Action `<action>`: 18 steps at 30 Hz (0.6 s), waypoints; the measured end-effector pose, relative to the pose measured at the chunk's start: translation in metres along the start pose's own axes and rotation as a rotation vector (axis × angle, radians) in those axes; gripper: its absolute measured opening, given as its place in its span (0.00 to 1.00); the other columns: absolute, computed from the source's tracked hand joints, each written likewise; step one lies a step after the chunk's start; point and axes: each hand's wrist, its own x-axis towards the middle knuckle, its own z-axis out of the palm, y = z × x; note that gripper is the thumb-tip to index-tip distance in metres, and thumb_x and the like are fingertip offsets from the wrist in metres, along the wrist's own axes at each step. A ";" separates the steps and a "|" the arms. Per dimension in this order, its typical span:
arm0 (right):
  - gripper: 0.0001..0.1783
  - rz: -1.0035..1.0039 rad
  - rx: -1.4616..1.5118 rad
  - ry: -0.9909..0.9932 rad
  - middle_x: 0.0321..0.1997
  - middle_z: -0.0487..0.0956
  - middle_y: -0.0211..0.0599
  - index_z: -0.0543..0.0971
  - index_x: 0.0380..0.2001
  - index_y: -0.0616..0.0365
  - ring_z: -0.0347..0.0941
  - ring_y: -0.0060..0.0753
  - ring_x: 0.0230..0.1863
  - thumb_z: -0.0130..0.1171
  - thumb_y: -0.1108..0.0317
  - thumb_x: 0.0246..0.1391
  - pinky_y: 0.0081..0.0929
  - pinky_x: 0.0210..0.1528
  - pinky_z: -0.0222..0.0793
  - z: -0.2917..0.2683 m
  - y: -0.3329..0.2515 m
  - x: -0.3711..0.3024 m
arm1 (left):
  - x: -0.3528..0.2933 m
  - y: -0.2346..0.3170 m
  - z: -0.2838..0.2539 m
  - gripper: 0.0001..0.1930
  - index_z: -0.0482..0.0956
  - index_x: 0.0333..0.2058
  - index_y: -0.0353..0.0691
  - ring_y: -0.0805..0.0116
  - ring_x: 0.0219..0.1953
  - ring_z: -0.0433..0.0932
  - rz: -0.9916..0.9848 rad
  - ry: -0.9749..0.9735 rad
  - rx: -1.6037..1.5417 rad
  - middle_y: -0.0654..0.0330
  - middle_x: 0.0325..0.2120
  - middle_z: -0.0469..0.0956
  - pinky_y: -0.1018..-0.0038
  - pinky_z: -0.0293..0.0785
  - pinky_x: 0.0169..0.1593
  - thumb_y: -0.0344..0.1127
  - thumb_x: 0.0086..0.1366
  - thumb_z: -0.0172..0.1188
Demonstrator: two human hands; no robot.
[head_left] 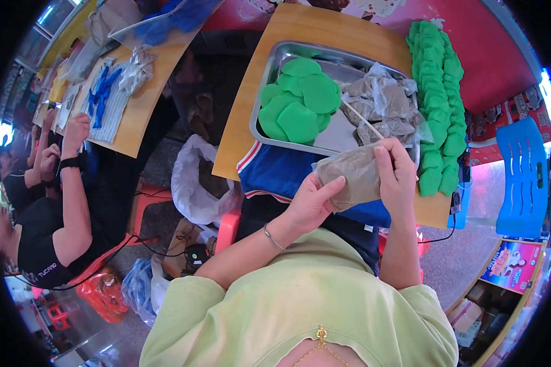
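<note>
A clear plastic bag [354, 177] filled with something grey-brown is held up over my lap, just in front of the table's near edge. My left hand [315, 199] grips its left end, thumb on top. At the right end, my right hand [398, 168] pinches the bag's upper edge. A thin pale stick [362, 119] slants over the metal tray [269, 92], one end by my right fingertips; I cannot tell whether I hold it. Flat green discs [300, 101] overlap in the tray's left part. Several similar brown-filled bags [389, 101] are piled in its right part.
Ruffled green pieces [434, 98] line the table's right side. Blue cloth [266, 171] covers my lap. A white bag-lined bin [202, 177] stands left of me, a blue chair [520, 177] at right. Another person [49, 238] works at the left table with blue pieces [104, 92].
</note>
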 end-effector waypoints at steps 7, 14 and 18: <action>0.16 0.134 0.340 -0.160 0.32 0.67 0.29 0.68 0.45 0.59 0.64 0.19 0.34 0.52 0.71 0.52 0.16 0.39 0.60 -0.009 0.026 -0.011 | 0.000 0.001 -0.001 0.16 0.67 0.50 0.38 0.71 0.47 0.73 -0.048 0.035 0.120 0.61 0.46 0.73 0.70 0.72 0.49 0.31 0.64 0.51; 0.40 0.262 0.414 -0.652 0.48 0.70 0.42 0.65 0.56 0.55 0.66 0.34 0.51 0.68 0.60 0.36 0.30 0.52 0.63 -0.016 0.034 -0.012 | 0.002 0.005 -0.003 0.13 0.71 0.46 0.37 0.78 0.41 0.74 -0.135 -0.075 0.394 0.63 0.40 0.76 0.77 0.72 0.45 0.33 0.64 0.53; 0.48 -0.008 0.056 -0.745 0.50 0.71 0.45 0.64 0.58 0.52 0.67 0.46 0.51 0.71 0.58 0.29 0.35 0.54 0.62 -0.017 0.026 -0.013 | 0.000 0.017 -0.001 0.14 0.70 0.48 0.37 0.76 0.42 0.75 -0.240 -0.096 0.519 0.63 0.41 0.75 0.78 0.73 0.45 0.32 0.64 0.52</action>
